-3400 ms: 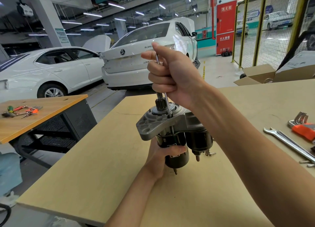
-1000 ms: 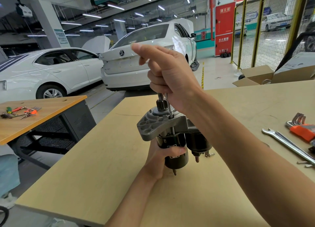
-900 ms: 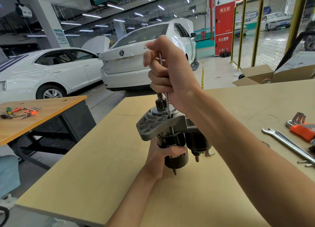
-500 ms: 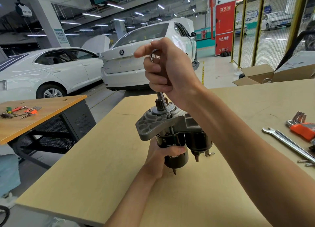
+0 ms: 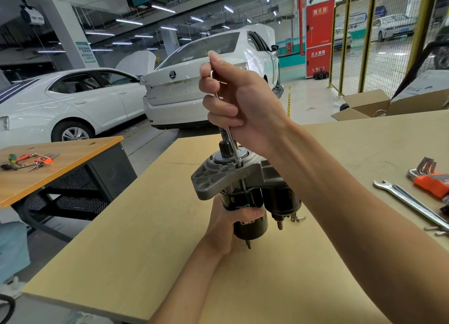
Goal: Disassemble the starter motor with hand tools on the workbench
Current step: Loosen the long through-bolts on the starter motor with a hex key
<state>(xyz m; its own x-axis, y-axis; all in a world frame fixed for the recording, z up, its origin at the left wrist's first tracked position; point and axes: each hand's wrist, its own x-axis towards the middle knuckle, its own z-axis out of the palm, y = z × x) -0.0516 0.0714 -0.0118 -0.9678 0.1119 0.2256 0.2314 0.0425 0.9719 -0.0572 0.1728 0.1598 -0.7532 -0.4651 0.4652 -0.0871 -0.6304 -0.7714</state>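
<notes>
**Starter held upright, key in the bolt**

Workshop bays stretch behind our bench (image 5: pixel 150 238), with two white saloons parked there; the nearer car (image 5: pixel 194 85) carries a round badge on its bootlid that we cannot read at this size. A red cabinet (image 5: pixel 319 38) on the far wall bears white Chinese characters in three groups, one at the top and two lower down, too blurred for us to give with confidence.

We hold the starter (image 5: pixel 243 190) upright above the middle of the bench, nose end up, its tail stud just over the wood. Our left hand (image 5: pixel 226 226) wraps the black motor can from below, thumb across a small white label whose print is too small to read. Our right hand (image 5: pixel 238 105) has its fingers curled tight round a slim steel key (image 5: pixel 230 141), which stands nearly vertical with its tip seated at the cast grey nose housing beside the pinion.

We judge this unit heavy and rigid, top-loaded by the aluminium casting, so the painted can is the sensible grip: smooth, likely a little slick, wanting a full wrap. Terminals on the solenoid look bendable, and we would keep fingers off them. Such a thin key may flex or slip out under torque.

Near the right edge lie a spanner (image 5: pixel 410 202) and an orange-holdered key set (image 5: pixel 430 180).
</notes>
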